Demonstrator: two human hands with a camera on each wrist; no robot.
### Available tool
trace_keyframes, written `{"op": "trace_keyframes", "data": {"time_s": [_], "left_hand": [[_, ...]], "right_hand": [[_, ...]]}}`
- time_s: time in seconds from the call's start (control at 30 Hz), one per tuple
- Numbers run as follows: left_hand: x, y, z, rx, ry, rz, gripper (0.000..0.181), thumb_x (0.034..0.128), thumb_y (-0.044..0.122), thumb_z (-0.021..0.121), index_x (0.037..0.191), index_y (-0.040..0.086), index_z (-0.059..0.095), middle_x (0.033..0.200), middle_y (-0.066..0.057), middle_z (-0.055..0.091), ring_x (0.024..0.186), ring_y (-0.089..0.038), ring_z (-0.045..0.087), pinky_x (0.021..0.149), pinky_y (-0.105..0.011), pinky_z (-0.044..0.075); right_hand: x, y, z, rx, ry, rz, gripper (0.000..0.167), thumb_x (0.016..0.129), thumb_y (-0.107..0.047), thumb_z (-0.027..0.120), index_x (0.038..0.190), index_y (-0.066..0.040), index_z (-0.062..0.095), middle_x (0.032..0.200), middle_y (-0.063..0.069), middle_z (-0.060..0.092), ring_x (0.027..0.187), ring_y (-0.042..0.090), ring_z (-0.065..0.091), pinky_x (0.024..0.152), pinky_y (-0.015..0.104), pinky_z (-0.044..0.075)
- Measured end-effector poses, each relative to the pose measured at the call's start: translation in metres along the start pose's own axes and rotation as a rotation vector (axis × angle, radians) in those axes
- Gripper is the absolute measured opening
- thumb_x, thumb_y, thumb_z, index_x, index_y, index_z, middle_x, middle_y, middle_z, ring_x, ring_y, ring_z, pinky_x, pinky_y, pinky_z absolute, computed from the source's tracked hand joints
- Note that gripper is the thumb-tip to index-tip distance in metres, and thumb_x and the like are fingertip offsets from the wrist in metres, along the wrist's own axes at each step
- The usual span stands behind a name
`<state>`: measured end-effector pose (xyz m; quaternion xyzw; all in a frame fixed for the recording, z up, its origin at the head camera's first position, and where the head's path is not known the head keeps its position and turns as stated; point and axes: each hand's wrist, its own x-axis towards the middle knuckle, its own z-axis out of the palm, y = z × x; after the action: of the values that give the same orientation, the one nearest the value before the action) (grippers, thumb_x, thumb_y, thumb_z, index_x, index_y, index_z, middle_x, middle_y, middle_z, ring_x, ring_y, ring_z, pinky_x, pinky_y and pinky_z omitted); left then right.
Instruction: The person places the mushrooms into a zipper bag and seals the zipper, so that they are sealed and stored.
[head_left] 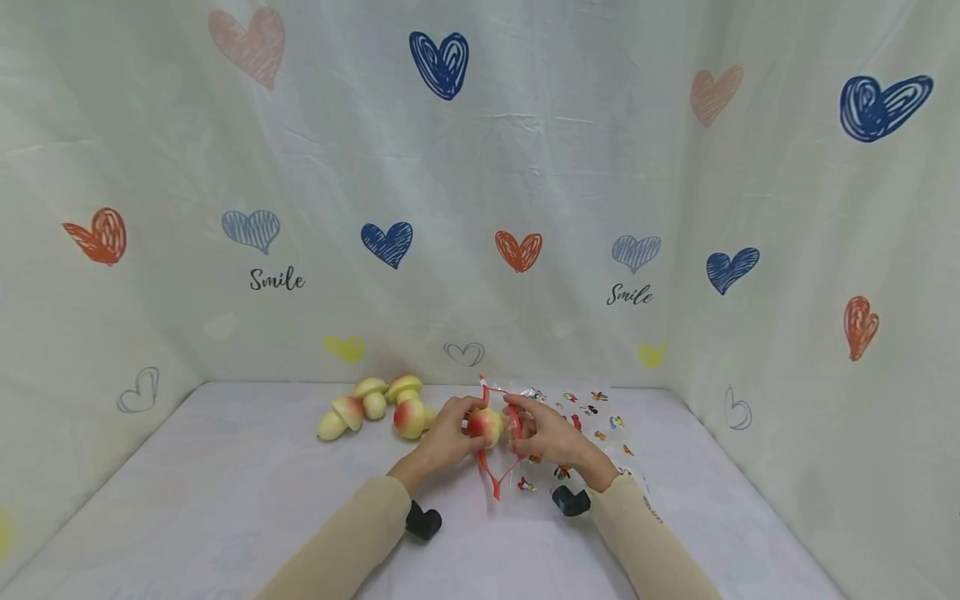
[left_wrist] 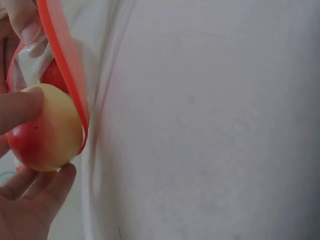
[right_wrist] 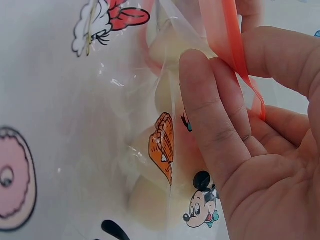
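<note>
- Sleeves (head_left: 352, 533): plain beige cloth, nearest the viewer. Dark, rounded wrist units (head_left: 423, 521) show beneath the forearms; the right-hand one lies near the bag's lower edge and could catch the film if that wrist dropped.
- Left hand (head_left: 448, 437): grip closed to the width of the fruit (left_wrist: 47, 132), thumb on one side and fingertips beneath. Caution: the contact is by fingertips on a rounded, apparently smooth skin—an uneven pinch could let the fruit roll out.
- Right hand (head_left: 553, 432): grip nearly closed, thumb and fingers on either side of the bag's red rim (right_wrist: 225, 32). Caution: loosening this hold could let the mouth fold in and block the fruit.
- Fruit: located between the hands, at the bag's mouth; how deep it sits cannot be told. Round, blushed red over pale yellow, with a small dark speck. Pressing it against the rim could buckle the strip.
- Bag (head_left: 600, 433): thin, glossy, creased clear film with cartoon prints; the rim is a flexible band spread to a pointed oval. Pale rounded shapes (right_wrist: 155, 202) show through the film—crowding there could push the fruit back.
- Loose pieces (head_left: 408, 419): yellow-green, some red-tinged, bulbous, clustered toward the rear of the pale tabletop (head_left: 225, 500). A knock could set them rolling.
- Curtain (head_left: 562, 150): softly wrinkled, heart-printed sheet behind everything.
</note>
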<state>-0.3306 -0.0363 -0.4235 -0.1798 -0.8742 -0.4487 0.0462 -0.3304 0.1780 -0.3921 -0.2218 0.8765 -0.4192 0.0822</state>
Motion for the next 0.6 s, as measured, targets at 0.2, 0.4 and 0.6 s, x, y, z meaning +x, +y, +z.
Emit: {"op": "trace_keyframes", "data": {"time_s": [0.2,0.4,0.6], "left_hand": [[0.0031,-0.0011,0.0007,0.005,-0.002,0.023,0.054,0.0797,0.018,0.078,0.127,0.014,0.053,0.117,-0.006,0.049,0.108,-0.024,0.054,0.087,-0.034,0.052],[0.0059,-0.0013,0.0021,0.006,-0.003,0.019,0.054,0.0792,0.017,0.078,0.127,0.014,0.054,0.119,-0.008,0.048,0.109,-0.026,0.053,0.086,-0.035,0.052],[0.0089,-0.0007,0.0043,0.018,-0.007,-0.010,0.054,0.0797,0.018,0.078,0.128,0.016,0.053,0.121,-0.006,0.048,0.111,-0.025,0.053,0.089,-0.035,0.051]], "right_hand": [[0.0000,0.0000,0.0009,-0.009,0.000,0.011,0.076,0.082,-0.011,0.073,0.147,-0.024,0.037,0.078,0.006,0.052,0.056,0.017,0.049,0.052,0.029,0.047],[0.0009,0.0018,0.0015,-0.012,-0.003,0.009,0.076,0.082,-0.012,0.074,0.147,-0.022,0.036,0.078,0.006,0.053,0.057,0.018,0.049,0.052,0.029,0.046],[0.0023,0.0024,0.0009,-0.011,-0.002,0.010,0.076,0.082,-0.011,0.074,0.147,-0.021,0.036,0.078,0.006,0.053,0.056,0.017,0.049,0.051,0.027,0.046]]}}
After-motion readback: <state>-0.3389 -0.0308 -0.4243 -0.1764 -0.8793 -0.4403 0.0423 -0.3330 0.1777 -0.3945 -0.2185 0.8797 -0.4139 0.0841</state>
